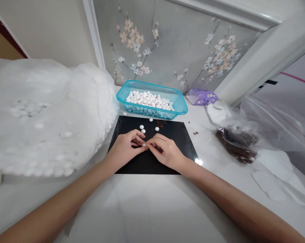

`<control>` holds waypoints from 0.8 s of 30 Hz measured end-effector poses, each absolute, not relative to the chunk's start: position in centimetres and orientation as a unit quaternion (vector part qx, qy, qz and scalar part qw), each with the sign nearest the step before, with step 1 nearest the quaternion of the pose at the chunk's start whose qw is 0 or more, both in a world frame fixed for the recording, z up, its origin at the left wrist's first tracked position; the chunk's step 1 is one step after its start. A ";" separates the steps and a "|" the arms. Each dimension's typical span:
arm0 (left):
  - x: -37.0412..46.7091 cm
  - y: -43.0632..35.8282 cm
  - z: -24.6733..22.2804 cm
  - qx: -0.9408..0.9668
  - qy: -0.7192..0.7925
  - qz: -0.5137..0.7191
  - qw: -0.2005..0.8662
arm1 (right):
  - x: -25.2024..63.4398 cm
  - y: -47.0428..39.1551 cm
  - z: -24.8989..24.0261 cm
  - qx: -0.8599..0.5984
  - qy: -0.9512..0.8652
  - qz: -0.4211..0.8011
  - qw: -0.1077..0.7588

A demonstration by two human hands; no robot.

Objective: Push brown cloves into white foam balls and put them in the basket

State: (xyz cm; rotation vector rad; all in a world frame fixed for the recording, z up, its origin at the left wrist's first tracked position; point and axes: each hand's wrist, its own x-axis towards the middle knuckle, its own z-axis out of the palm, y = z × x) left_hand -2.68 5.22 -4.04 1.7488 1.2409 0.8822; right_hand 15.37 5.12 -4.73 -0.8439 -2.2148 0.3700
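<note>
Over a black mat [152,165], my left hand [128,145] pinches a small white ball [144,144] between thumb and fingers. My right hand [166,150] meets it there, its thumb and fingertips pressed together at the ball's right side; whatever they grip is too small to make out. Loose white balls [156,129] lie on the mat just beyond my hands, beside a small heap of brown bits [160,124]. Behind the mat stands a blue basket [180,109] holding a pile of white balls [149,99].
A large translucent bag [53,118] of white balls fills the left side. At the right lie a clear bag of brown pieces [237,143], white tissue [276,165] and a purple packet [203,97]. A flowered wall panel rises behind the table [142,206].
</note>
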 end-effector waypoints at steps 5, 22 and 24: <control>-2.6 5.1 -3.9 0.685 0.496 0.351 0.402 | 15.4 5.3 -4.9 -0.327 -0.857 0.163 0.363; -2.5 5.1 -3.9 0.696 0.491 0.353 0.387 | 15.4 5.5 -4.8 -0.331 -0.857 0.189 0.347; -2.5 5.0 -3.9 0.708 0.490 0.344 0.373 | 15.4 5.6 -4.7 -0.344 -0.844 0.199 0.360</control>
